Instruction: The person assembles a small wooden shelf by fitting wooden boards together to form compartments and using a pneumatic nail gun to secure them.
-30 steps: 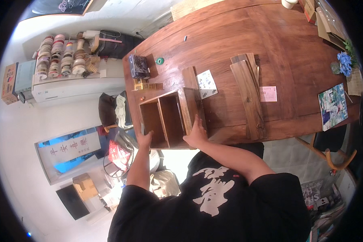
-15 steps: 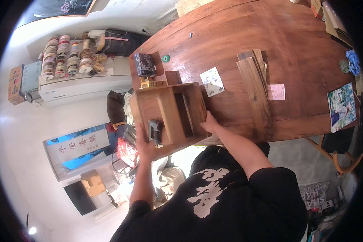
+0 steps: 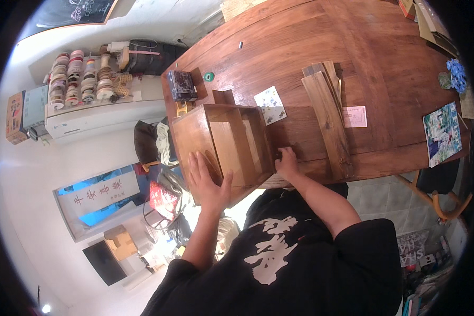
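Observation:
A brown wooden box with a divider stands at the near left of the table, its open side showing. My left hand lies with spread fingers on the box's smooth left panel. Close to the box's right edge is my right hand, its fingers loosely bent and apart; whether they touch the box I cannot tell. The dark staple gun from the earlier frame is out of sight. Beyond the box's far right corner lies a white patterned sheet.
Several wooden boards lie right of the box, by a pink paper slip. A dark printed carton, a green tape roll and a yellow object sit at the left. Blue flowers and a picture are far right.
The box has turned so its left panel shows instead of the compartment where the staple gun was seen. My left hand moved onto that panel; my right hand let go of the box's right side.

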Demonstrator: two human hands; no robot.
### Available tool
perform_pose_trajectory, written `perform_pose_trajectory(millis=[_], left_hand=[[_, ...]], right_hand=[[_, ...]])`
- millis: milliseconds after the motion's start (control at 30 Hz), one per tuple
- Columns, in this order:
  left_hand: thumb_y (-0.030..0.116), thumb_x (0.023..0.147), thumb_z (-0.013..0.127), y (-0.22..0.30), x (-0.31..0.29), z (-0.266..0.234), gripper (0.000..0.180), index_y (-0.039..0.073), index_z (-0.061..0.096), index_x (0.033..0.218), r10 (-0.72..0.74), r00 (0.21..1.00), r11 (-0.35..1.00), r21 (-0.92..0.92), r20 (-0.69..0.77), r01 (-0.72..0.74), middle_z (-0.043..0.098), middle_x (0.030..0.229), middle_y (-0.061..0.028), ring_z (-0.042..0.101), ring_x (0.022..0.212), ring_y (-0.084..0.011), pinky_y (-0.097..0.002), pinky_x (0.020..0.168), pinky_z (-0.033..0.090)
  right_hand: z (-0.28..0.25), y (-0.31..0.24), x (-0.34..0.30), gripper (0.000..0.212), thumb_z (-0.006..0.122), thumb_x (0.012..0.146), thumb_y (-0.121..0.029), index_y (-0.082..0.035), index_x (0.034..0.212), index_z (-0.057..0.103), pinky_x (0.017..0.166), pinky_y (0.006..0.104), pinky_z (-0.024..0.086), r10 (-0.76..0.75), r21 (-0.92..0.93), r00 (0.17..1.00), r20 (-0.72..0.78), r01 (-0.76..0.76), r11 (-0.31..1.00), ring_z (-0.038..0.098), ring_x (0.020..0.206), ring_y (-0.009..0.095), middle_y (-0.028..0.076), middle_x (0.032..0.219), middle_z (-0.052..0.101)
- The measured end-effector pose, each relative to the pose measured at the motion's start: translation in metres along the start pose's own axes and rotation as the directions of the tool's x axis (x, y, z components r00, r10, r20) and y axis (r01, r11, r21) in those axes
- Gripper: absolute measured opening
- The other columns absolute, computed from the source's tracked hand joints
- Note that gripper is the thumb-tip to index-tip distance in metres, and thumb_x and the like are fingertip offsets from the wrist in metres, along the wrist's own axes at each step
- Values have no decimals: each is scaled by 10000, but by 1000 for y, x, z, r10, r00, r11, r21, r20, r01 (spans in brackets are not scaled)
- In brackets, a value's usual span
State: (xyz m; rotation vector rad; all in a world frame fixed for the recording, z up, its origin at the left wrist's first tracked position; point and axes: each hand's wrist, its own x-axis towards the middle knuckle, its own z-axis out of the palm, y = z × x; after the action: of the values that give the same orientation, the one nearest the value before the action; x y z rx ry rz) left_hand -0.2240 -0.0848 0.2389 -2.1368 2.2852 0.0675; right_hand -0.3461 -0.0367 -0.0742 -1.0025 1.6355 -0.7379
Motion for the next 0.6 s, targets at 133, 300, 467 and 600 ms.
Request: perform_pose_trajectory(millis=[133, 300, 467, 600], left_hand=[[419, 862, 781, -4, 10, 1, 1037, 38, 248, 1667, -20, 1000, 999, 45, 13, 19, 232, 1715, -264, 236, 1584, -444, -557, 1266, 214], [241, 822, 772, 13, 17, -5, 971, 14, 310, 1645, -97, 994, 993, 66, 40, 94, 274, 1702, -278, 272, 1587, -409, -510, 1275, 231], [-26, 800, 642, -43, 28, -2, 754, -2, 505, 1542, -73, 989, 961, -274, -125, 37, 511, 1576, -261, 455, 1494, -420, -429, 1208, 399], [-118, 827, 588, -78, 27, -48, 696, -98, 502, 1517, -306, 951, 698, -669, 43, 255, 667, 1405, -196, 641, 1297, -240, -316, 1096, 485]], right_hand=[[-3, -7, 0, 353, 677, 844, -47, 6, 1192, 701, 989, 471, 542, 2, 71, 998, -69, 3, 997, 660, 1134, 407, 222, 1181, 686], [0, -7, 5, 320, 688, 851, -61, 18, 1160, 708, 962, 458, 561, -5, 98, 997, -73, 12, 995, 691, 1084, 404, 234, 1129, 722], [-1, -6, 17, 475, 692, 955, -320, 18, 1289, 667, 1026, 453, 526, 139, 222, 987, 81, -153, 963, 652, 1207, 390, 244, 1289, 678], [-17, -7, 37, 801, 592, 994, -679, 3, 1414, 609, 1071, 420, 500, 0, 823, 899, 439, -402, 402, 621, 1299, 328, 213, 1403, 651]])
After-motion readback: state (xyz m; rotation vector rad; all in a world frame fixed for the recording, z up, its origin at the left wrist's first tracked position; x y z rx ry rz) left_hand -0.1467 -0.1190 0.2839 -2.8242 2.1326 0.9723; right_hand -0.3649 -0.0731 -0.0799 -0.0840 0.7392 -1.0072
